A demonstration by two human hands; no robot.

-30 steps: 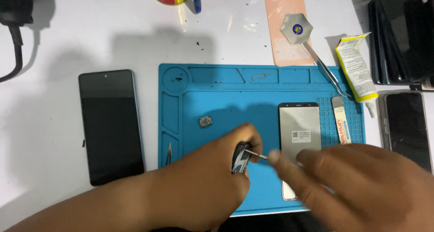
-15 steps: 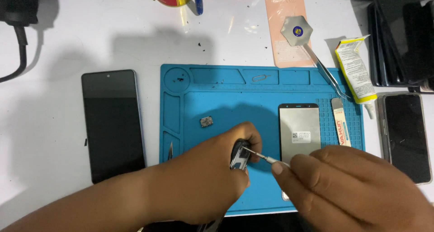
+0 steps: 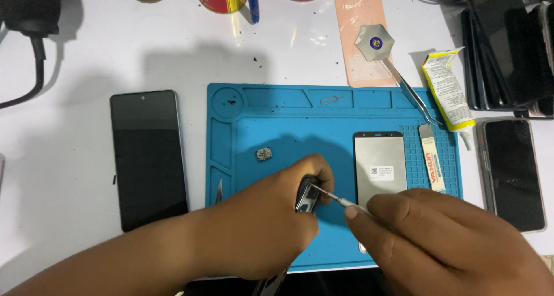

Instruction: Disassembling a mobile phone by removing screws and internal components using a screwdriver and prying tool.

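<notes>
Phone frame, small, dark and edged with metal, sits pinched in the left hand over the near half of the blue work mat. That hand comes in from the lower left with the forearm laid across the table's front edge; its fingers curl tightly round the piece, the thumb and forefinger closing over its top, so only a narrow strip of it shows. What lies inside it cannot be made out.

Opposite, the right hand enters from the lower right, knuckles up and fingers folded shut around a thin metal tool. The tool's slim tip reaches leftward and touches the exposed edge of the frame between the two hands.

Just beyond the right hand's knuckles a phone screen panel lies flat on the mat, pale with a dark rim. Beyond the left hand's fingertips rests a small grey component. Further left of the left forearm, off the mat, a dark smartphone lies face up on the white table.
</notes>
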